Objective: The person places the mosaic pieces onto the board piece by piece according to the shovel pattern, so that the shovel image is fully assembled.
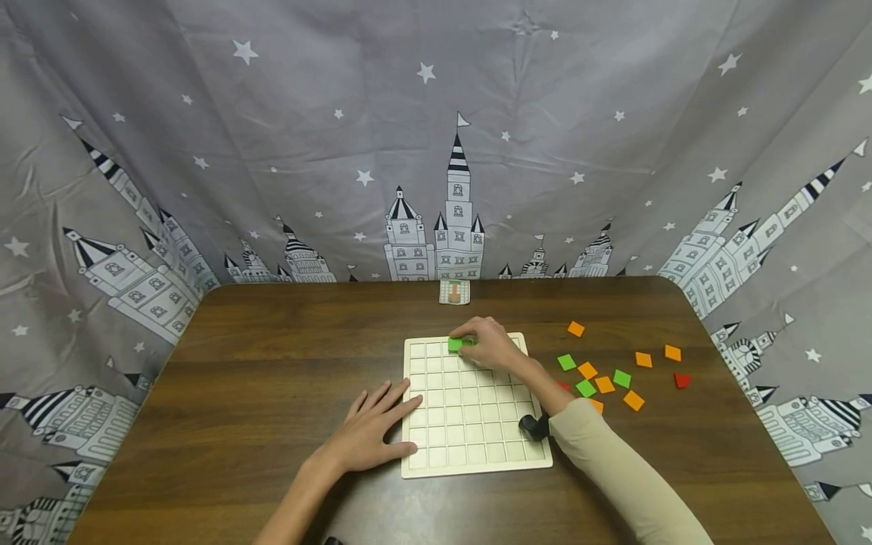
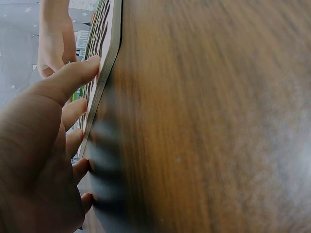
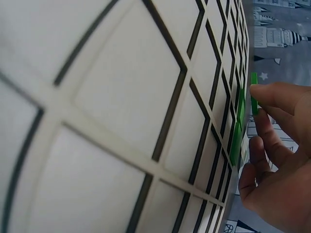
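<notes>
My right hand (image 1: 487, 344) pinches a green square tile (image 3: 254, 94) between thumb and fingertips, close over the far edge of a pale gridded board (image 1: 466, 431). Other green pieces (image 3: 236, 141) sit in the grid cells just beside the held tile in the right wrist view. My fingers partly hide that corner of the grid in the head view. At the board's left side, my left hand (image 1: 371, 431) lies with fingers spread, its thumb and some fingertips on the rim. The left wrist view shows the thumb (image 2: 80, 73) on the board's edge.
Right of the board, several orange tiles (image 1: 604, 384) and green tiles (image 1: 622, 379) lie scattered on the wooden table (image 1: 272, 363), with a red piece (image 1: 683, 381) farther right. A small card (image 1: 454, 292) with an orange arrow pattern lies at the back edge, before a grey castle-print curtain (image 1: 306, 151).
</notes>
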The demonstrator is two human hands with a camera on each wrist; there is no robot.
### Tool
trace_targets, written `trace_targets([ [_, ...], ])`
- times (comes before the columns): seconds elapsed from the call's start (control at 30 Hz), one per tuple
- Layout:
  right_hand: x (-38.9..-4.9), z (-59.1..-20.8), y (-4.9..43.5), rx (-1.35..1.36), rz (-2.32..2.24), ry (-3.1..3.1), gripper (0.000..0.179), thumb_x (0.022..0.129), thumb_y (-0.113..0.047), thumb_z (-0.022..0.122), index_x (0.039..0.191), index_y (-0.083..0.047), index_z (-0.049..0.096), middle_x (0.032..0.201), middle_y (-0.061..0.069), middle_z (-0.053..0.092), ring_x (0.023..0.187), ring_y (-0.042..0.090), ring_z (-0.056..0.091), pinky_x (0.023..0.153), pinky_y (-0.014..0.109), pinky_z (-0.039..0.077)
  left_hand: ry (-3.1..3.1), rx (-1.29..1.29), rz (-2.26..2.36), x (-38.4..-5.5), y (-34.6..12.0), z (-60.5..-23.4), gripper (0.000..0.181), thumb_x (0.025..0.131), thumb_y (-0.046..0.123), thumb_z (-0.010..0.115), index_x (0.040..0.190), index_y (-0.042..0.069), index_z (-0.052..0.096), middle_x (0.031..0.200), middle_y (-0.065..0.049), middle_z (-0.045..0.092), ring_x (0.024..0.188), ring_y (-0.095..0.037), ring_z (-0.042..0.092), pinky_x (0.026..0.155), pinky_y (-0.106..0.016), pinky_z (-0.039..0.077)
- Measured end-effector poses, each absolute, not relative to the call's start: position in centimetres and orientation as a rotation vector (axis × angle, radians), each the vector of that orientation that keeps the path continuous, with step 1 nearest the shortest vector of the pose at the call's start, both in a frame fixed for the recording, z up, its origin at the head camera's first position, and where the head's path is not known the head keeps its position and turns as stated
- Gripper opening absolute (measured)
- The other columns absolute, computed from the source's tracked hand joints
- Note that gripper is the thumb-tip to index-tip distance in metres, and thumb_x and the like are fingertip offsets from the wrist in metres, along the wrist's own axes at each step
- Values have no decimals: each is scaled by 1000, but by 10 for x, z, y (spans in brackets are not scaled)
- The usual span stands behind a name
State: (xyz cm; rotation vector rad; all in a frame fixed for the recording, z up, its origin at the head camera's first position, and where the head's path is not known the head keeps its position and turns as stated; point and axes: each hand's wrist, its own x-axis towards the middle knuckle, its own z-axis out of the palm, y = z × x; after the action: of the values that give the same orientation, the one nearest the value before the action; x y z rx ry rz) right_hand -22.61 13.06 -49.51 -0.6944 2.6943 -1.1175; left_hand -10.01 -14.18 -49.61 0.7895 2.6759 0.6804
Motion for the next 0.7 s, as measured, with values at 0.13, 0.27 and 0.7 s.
trace_targets([
  [0.13, -227, -496, 126, -683, -1081, 2712, 33, 83, -6, 72, 115, -11, 76, 117, 6, 69, 110, 28, 56, 97, 53, 38, 2680, 794, 675, -100, -142, -496, 72, 93, 49, 67, 154, 18, 43, 163, -10, 24, 148, -41, 16, 111, -69, 9],
  [0.27, -226, -497, 124, -658, -1040, 2730, 33, 83, -7, 73, 115, -13, 77, 120, 5, 68, 109, 27, 56, 95, 53, 38, 2683, 798, 671, -100, -142, -497, 72, 93, 49, 66, 154, 18, 43, 163, -10, 24, 148, -41, 16, 111, -69, 9],
  [0.7, -223, -494, 119, -615, -987, 2734, 32, 84, -9, 75, 116, -15, 77, 123, 4, 66, 113, 26, 51, 93, 46, 35, 2685, 787, 670, -99, -142, -495, 72, 92, 47, 67, 153, 18, 43, 163, -11, 24, 148, -41, 16, 111, -69, 8],
])
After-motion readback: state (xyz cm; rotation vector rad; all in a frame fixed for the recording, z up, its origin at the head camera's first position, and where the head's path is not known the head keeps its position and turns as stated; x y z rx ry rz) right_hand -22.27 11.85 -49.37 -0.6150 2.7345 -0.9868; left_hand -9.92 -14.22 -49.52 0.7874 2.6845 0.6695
